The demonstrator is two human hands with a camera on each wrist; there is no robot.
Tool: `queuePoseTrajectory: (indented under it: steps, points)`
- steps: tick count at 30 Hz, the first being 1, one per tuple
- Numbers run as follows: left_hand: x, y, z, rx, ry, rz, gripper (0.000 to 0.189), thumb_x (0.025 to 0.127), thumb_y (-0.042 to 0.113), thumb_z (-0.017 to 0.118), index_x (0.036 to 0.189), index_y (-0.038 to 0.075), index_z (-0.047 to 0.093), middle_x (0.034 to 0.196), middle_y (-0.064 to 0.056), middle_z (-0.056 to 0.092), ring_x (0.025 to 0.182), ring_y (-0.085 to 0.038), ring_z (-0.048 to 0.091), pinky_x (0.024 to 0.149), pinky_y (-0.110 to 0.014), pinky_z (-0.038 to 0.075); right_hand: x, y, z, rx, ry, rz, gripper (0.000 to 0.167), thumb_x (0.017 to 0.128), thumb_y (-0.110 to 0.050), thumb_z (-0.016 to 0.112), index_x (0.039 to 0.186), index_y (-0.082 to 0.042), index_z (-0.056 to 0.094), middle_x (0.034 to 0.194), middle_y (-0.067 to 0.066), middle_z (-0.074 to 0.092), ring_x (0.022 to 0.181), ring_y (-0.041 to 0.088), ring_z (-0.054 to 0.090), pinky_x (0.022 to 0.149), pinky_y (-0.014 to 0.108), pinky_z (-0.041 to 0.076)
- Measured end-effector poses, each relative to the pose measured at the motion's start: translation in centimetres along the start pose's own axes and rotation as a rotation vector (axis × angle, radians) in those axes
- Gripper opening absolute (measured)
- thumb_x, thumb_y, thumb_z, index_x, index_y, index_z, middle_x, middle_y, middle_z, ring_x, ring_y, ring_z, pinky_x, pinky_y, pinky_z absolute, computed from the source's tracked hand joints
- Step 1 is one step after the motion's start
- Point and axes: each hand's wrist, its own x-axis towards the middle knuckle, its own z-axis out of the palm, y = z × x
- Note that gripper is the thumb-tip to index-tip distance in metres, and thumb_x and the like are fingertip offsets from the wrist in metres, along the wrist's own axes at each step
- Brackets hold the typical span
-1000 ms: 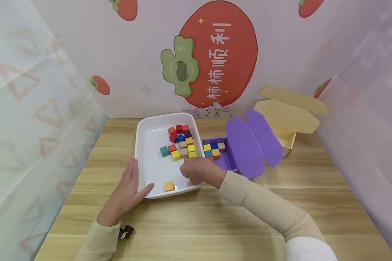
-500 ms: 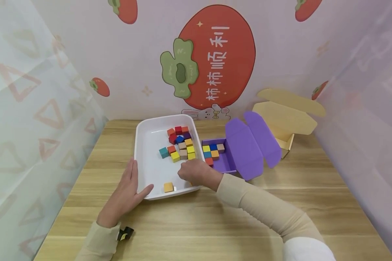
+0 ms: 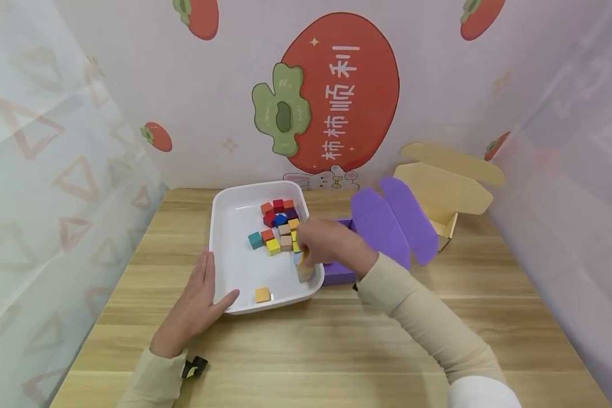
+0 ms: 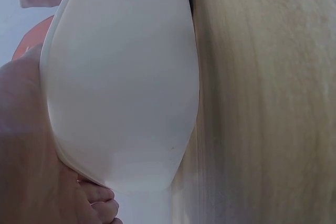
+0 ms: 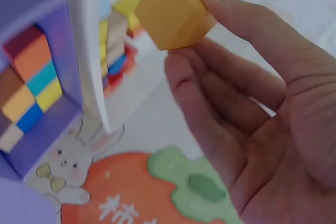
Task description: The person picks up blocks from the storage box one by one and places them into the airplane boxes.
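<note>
My right hand (image 3: 323,241) is over the right side of the white tray (image 3: 239,269). In the right wrist view, its thumb and fingertips pinch a yellow-orange cube (image 5: 170,11), raised off the tray floor. My left hand (image 3: 194,303) rests against the tray's front left corner, fingers straight along the side and thumb at the front rim. In the left wrist view the tray's outer wall (image 4: 126,77) fills the middle. Several coloured cubes, such as a teal one (image 3: 255,240), are grouped in the tray's right half. One orange-yellow cube (image 3: 262,294) lies alone near the front wall.
An open purple box (image 3: 339,277) stands right beside the tray, partly covered by my right hand and forearm; several cubes (image 5: 31,56) are packed inside it. Behind it, an open tan box (image 3: 441,187) stands near the back wall. A small black piece (image 3: 195,367) is at my left cuff.
My right hand has risen from the tray's front right corner and shifted right and away from me, with the orange-yellow cube in its fingers. The left hand stays in place.
</note>
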Motion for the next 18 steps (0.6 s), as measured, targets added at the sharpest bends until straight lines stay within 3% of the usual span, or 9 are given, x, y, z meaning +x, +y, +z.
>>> queuePoseTrajectory:
  steps: [4,7,9,14,18]
  points:
    - [0.1,0.0,-0.1,0.003,0.000,0.006,0.114,0.100,0.060,0.060,0.167,0.000,-0.011,0.178,-0.020,-0.013,0.165,-0.046,0.002,0.127,-0.069,0.022,-0.7,2.2,-1.7,0.048,0.076,0.118,0.022,0.086,-0.022,0.088,0.075,-0.013,0.072,0.064,-0.001,0.060,0.057,0.015,0.054,0.049,0.024,0.040]
    - [0.2,0.0,-0.1,0.002,-0.001,0.007,0.114,0.100,0.060,0.060,0.167,0.000,-0.010,0.178,-0.020,-0.013,0.165,-0.045,0.001,0.127,-0.069,0.021,-0.8,3.8,-2.2,0.025,0.117,0.227,0.027,0.084,-0.020,0.087,0.072,-0.011,0.065,0.062,-0.001,0.052,0.055,0.016,0.049,0.047,0.025,0.037]
    - [0.2,0.0,-0.1,0.000,-0.002,0.009,0.114,0.100,0.059,0.060,0.167,-0.001,-0.010,0.177,-0.020,-0.014,0.165,-0.045,0.001,0.127,-0.069,0.021,-0.6,4.7,-2.1,0.011,0.142,0.305,0.027,0.081,-0.020,0.088,0.075,-0.009,0.064,0.069,0.002,0.054,0.061,0.019,0.051,0.049,0.028,0.041]
    - [0.2,0.0,0.0,-0.002,-0.004,0.008,0.114,0.100,0.058,0.061,0.167,-0.001,-0.011,0.177,-0.020,-0.015,0.165,-0.046,0.001,0.127,-0.069,0.021,0.0,6.3,-1.0,0.026,0.232,0.454,0.033,0.077,-0.012,0.087,0.103,-0.004,0.068,0.106,0.013,0.065,0.087,0.031,0.062,0.065,0.040,0.056]
    - [0.1,0.0,0.0,-0.003,-0.003,0.007,0.114,0.100,0.058,0.061,0.167,0.000,-0.011,0.177,-0.020,-0.014,0.164,-0.046,0.001,0.127,-0.069,0.021,0.9,6.9,0.3,0.036,0.250,0.523,0.025,0.085,-0.008,0.077,0.108,-0.005,0.066,0.105,0.014,0.066,0.086,0.033,0.063,0.068,0.042,0.059]
